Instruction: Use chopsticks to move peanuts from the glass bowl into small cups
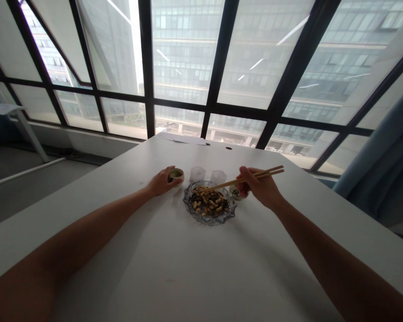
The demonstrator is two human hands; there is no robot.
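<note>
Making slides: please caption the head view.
Right hand holds chopsticks over a dish of peanuts; left hand holds a small cup.

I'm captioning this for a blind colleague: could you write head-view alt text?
A right hand holds chopsticks, tips at the peanuts in a clear, scalloped dish; the left hand curls around a small cup. Both are over a white table facing large windows.

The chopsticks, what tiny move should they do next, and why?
Probably a gentle pinch on one of the peanuts. The right hand holds the chopsticks with their tips at the pile in the glass dish, and the left hand is curled around a small cup near the dish.
</note>
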